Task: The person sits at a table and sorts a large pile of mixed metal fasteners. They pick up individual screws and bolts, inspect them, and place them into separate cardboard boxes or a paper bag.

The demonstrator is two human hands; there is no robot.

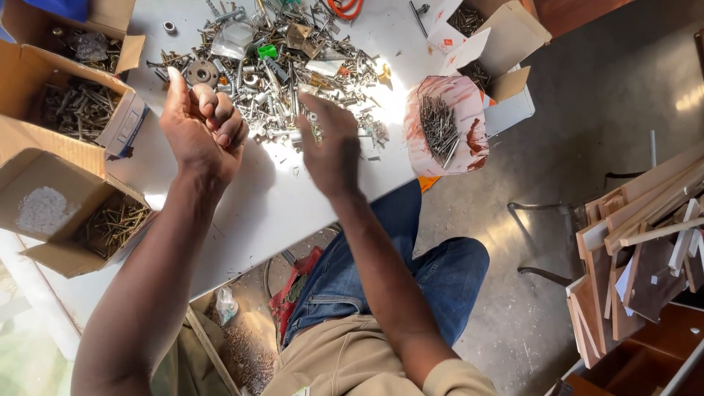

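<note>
sorting through a heap of screws

looking down on a white table [279, 198], with a big heap of screws [279, 66], bolts and metal bits spread across its far half. left hand [202, 125] raised just short of the heap's near-left edge, fingers curled into a loose fist, thumb sticking up; impossible to tell whether anything sits inside the curl. right hand [330, 147] hovering over the heap's near edge, back of the hand to the camera, fingers drooping down toward the screws, slightly blurred; no telling whether they pinch one or merely touch the pile.

right of the heap, a round pink tub [425, 139] at the table's corner, a bundle of nails lying inside. beyond the tub, an open cardboard box [513, 33] with more fasteners. left of the heap, three open boxes in a row down the table's edge: nearest the heap a box of grey nails [77, 106], nearer the person a box of brass screws [110, 224]. below the table, blue jeans [411, 271]. far right of the heap, on the floor side, a stack of wooden offcuts [638, 249].
</note>
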